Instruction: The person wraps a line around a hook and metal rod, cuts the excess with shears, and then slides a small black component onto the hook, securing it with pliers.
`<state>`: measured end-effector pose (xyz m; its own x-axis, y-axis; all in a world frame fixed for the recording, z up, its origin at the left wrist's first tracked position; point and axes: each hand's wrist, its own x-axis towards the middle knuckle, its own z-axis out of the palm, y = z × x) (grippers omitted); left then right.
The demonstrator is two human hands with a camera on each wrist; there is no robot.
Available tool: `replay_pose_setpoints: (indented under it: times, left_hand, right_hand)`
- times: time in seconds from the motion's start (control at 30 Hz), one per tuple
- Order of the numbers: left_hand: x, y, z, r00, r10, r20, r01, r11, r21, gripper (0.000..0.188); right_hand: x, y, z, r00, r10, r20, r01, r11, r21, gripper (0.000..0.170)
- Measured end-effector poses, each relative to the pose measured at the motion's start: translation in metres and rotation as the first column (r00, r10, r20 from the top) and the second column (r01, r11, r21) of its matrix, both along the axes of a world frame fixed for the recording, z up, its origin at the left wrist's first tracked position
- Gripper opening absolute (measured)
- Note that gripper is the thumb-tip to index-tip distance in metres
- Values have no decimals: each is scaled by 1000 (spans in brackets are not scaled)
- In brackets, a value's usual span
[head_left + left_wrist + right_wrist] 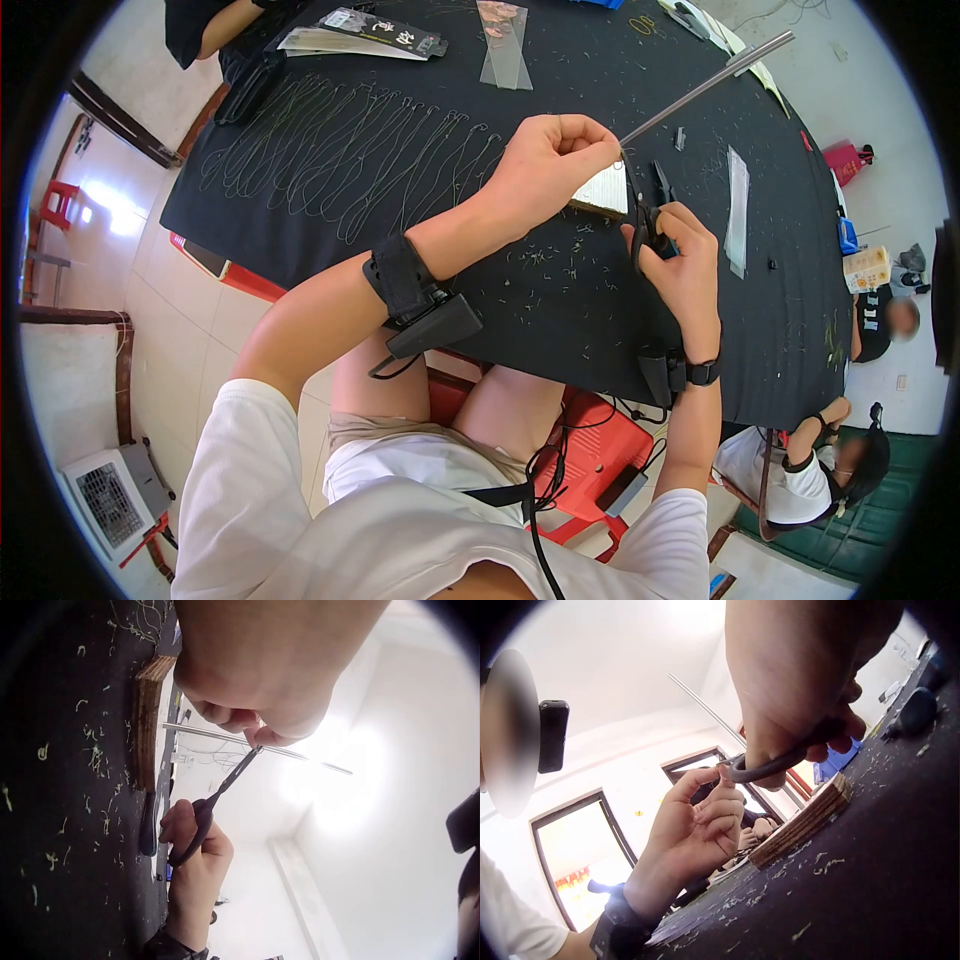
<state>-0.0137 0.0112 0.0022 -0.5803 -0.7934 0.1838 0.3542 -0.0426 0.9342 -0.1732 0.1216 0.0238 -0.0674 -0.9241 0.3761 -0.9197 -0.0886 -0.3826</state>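
Note:
My left hand [555, 172] pinches a tiny end of thin line between thumb and forefinger, mostly hidden by the fingertips. In my right hand [688, 262] are black scissors [238, 771], with fingers through the handle loops. Their blade tips reach right up to the left fingertips. Just beyond the hands, a thin metal rod [710, 83] slants up from a white-topped wooden block [148, 724] with layered brown edges. Many thin looped lines [345, 150] lie in a row to the left of the left hand.
Small line clippings [560, 262] litter the black tablecloth [540, 325]. A dark-handled tool [662, 182] lies beside the block. Clear plastic strips [738, 212] are at the right, with a clear packet [505, 45] and black packaging [385, 35] at the back. Other people sit around the table.

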Motion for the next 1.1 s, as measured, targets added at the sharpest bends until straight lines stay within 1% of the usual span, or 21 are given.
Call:
replay_pose_setpoints:
  times: [0.5, 0.6, 0.67, 0.77, 1.0, 1.1]
  left_hand:
    - [0, 0, -1, 1000, 6, 8, -6, 1000, -6, 15]
    - [-1, 0, 0, 999, 31, 14, -30, 999, -12, 16]
    - [0, 1, 0, 999, 35, 5, -35, 999, -1, 16]
    - [1, 1, 1, 1000, 27, 5, -27, 1000, 1, 16]
    - [1, 0, 0, 999, 35, 36, -35, 999, 1, 16]
    - [0, -1, -2, 999, 33, -1, -33, 999, 1, 17]
  right_hand:
    - [1, 0, 1, 1000, -3, -7, 3, 1000, -1, 30]
    - [-1, 0, 0, 999, 10, -33, -10, 1000, -8, 29]
    - [-2, 0, 0, 1000, 10, -4, -10, 1000, -9, 27]
    - [-1, 0, 0, 999, 34, -9, -34, 999, -26, 26]
    - [-2, 0, -1, 1000, 14, -2, -14, 1000, -6, 25]
    - [-2, -1, -3, 1000, 31, -5, -31, 999, -31, 25]
